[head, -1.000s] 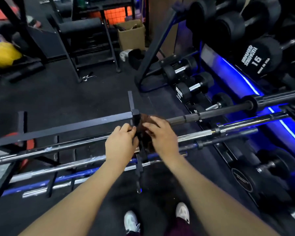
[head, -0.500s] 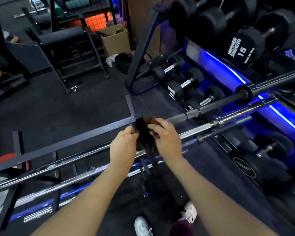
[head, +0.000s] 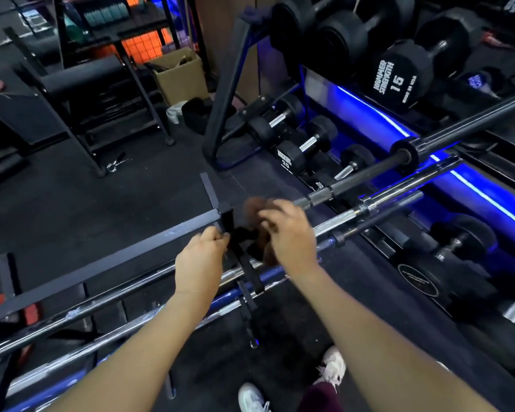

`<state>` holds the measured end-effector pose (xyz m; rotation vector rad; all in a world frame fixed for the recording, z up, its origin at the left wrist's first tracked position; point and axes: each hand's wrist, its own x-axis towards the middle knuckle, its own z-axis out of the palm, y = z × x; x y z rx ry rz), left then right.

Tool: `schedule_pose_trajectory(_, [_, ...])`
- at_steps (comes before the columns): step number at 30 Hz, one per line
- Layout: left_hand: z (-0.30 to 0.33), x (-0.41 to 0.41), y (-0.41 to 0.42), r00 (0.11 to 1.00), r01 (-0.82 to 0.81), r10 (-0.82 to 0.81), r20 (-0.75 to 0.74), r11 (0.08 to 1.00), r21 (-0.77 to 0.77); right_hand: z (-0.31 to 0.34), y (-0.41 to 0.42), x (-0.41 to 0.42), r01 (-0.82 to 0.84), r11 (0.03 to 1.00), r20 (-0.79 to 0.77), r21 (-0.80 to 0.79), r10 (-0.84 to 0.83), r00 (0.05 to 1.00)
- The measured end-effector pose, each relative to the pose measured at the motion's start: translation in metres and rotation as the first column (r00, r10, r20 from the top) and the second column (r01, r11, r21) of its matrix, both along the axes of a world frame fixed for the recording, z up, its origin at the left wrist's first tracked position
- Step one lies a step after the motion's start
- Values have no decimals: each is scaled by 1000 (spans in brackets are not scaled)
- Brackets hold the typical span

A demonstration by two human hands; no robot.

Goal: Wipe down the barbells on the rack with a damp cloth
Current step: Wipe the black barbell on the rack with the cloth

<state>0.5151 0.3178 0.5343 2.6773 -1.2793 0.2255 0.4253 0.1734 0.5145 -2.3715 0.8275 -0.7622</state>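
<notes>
I see my right hand [head: 292,233] gripping a brown cloth [head: 254,208] that looks soft and matt. Just right of the grip, a black bar [head: 369,171] is matt, with a bare knurled metal collar. Below the grip, chrome bars [head: 378,197] shine glossy and smooth. Left of it, the rack [head: 131,248] is matt painted metal, scuffed. The floor [head: 101,200] looks like rough, matt rubber.

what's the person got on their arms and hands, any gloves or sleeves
Nothing: both forearms are bare up to the frame edge, with no sleeves in view. The left hand and right hand have no gloves, and no watch, ring or wristband shows. The right hand is motion-blurred, so small details there are unclear.
</notes>
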Motion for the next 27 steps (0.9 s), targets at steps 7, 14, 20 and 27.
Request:
schedule_pose_trajectory(7, [-2, -4, -5, 1000, 4, -4, 19, 1000, -19, -2, -32, 1, 326, 944, 7, 43, -326, 945])
schedule_pose_trajectory(14, [0, 0, 1, 999, 21, -21, 42, 1000, 1, -3, 16, -1, -39, 999, 13, -15, 40, 999])
schedule_pose_trajectory(20, [-3, -2, 0, 999, 27, -26, 30, 999, -43, 3, -66, -9, 396, 918, -31, 32, -395, 918])
schedule_pose_trajectory(27, [-4, 0, 0, 999, 32, -31, 22, 999, -27, -9, 48, 1, 81, 996, 78, -22, -79, 994])
